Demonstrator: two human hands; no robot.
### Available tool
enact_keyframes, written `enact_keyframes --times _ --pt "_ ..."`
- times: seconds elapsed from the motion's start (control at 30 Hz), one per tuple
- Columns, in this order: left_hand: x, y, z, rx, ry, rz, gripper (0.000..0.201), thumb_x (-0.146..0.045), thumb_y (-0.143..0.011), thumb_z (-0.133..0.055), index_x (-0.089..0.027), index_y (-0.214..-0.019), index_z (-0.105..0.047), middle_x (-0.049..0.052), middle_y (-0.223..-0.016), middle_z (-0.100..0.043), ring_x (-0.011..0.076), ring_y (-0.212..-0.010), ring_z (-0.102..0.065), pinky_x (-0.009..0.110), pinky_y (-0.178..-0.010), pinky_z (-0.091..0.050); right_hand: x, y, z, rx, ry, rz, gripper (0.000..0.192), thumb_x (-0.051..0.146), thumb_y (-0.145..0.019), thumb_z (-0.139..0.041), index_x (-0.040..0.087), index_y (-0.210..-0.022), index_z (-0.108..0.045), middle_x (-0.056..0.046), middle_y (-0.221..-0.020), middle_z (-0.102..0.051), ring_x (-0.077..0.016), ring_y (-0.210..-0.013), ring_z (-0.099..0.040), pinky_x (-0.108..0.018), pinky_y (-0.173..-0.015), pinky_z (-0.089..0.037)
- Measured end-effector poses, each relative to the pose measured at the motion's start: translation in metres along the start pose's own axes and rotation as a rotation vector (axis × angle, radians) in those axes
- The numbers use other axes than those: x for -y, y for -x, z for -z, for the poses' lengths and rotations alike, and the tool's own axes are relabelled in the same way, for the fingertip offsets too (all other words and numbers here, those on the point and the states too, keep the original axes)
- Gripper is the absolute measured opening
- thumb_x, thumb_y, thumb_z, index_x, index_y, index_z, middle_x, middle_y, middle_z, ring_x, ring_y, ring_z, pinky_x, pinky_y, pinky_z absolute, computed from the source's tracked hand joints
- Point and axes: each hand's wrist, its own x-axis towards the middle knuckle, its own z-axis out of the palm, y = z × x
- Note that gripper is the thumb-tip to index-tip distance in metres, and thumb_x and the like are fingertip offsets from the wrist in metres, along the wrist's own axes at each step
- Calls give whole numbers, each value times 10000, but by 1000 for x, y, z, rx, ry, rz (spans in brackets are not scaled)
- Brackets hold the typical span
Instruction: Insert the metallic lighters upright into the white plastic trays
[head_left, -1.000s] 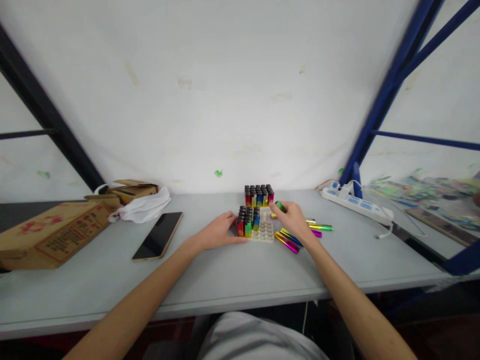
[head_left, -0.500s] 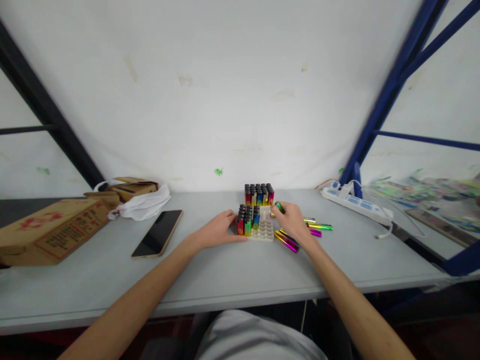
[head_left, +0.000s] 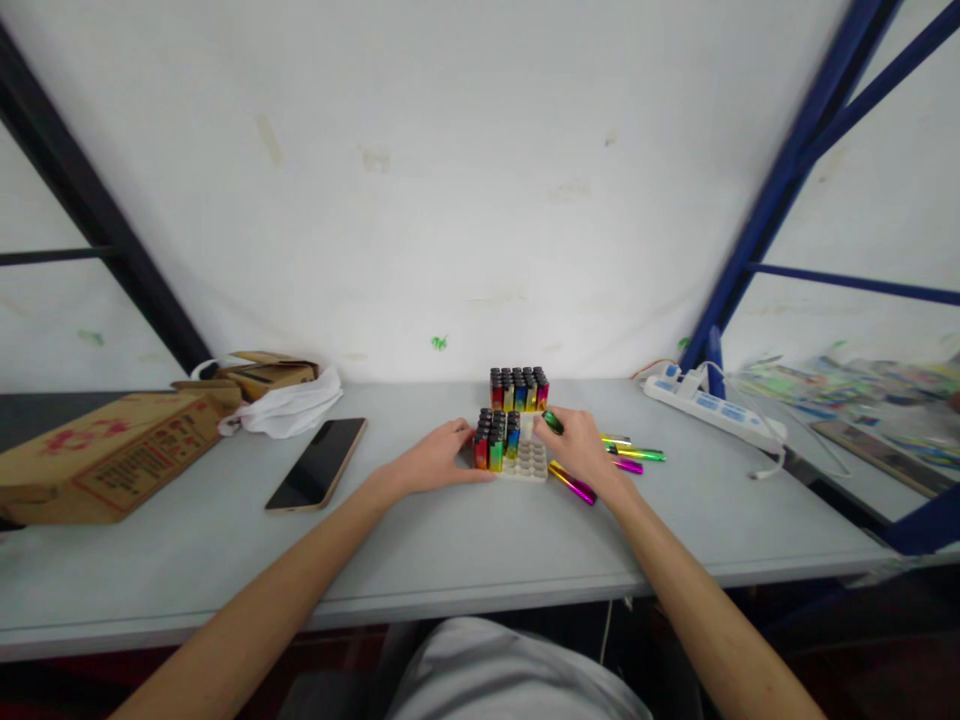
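White sheeting is hung behind a grey table (head_left: 465, 560), with a black strut seen at the left and blue shelf struts at the right. Both forearms are stretched forward over the table. The left hand (head_left: 433, 462) is laid palm down, its fingers pressed against the left side of a white tray (head_left: 529, 460); nothing is gripped by it. The tray's left part is filled with upright lighters (head_left: 495, 440), and its right cells are seen bare. The right hand (head_left: 579, 446) is held at the tray's right edge, fingers curled and pinched on a green lighter (head_left: 553, 421), which is tilted above the tray's far right corner. A second block of lighters (head_left: 518, 390) is stood just behind the tray. Loose lighters (head_left: 627, 456) in pink, yellow and green are lain just right of the right hand. A dark phone (head_left: 318, 464) is lain well to the left, with a white bag (head_left: 289, 410) and a cardboard box (head_left: 105, 455) beyond it. Red print is seen on the box, but it cannot be read. A white power strip (head_left: 712, 410) is lain at the far right.
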Motion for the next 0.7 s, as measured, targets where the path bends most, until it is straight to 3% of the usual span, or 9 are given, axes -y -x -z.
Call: enact_keyframes --times 0.17,0.5,0.7 --pt "-2 0 2 18 -14 4 652 -736 -794 -689 -152 -1083 -693 123 -1068 -650 324 -1016 -636 429 -947 -518 6 2 1 35 -1 4 262 310 -908 -467 209 -666 -477 1 -600 -513 -143 -582 -415 -274 -587 -238" --pt "-4 1 2 11 10 0 632 -716 -795 -702 -162 -1099 -692 120 -1081 -654 321 -1030 -637 431 -962 -518 7 1 0 49 17 -1 281 324 -934 -485 210 -678 -502 -1 -602 -532 -150 -580 -432 -281 -598 -248" --pt "-4 1 3 -16 27 1 626 -725 -776 -711 -175 -1075 -699 115 -1078 -667 314 -1005 -636 427 -946 -527 3 0 2 59 -101 70 328 491 -1038 -418 216 -971 -585 -26 -814 -651 -201 -728 -560 -282 -687 -343"
